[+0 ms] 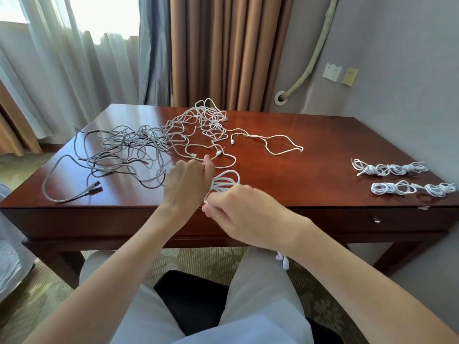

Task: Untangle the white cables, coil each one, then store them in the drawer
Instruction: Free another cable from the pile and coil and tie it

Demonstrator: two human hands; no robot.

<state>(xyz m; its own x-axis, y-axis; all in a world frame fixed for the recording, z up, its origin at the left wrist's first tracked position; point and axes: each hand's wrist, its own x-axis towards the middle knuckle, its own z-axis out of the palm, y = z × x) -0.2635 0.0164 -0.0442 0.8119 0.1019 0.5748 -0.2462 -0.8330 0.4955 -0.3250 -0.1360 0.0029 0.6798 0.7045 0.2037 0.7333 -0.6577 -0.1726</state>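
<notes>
White cable [224, 181] loops gripped between both hands' fingers [211, 202].

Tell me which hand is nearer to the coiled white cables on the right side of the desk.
Right. The right hand sits near the desk's front middle, on the side toward the coiled cables. The left hand is farther off, beside the grey cable tangle. Both grip a white cable loop.

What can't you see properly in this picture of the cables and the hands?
Head view only:
- How many cables are in the white tangle: they cross and cover each other.
- How many loops the coil has: the left hand and right hand cover part of it.
- Right hand fingertips: blurred.
- Inside the drawer: it is closed.
- The white thing under the right wrist: mostly hidden.
</notes>
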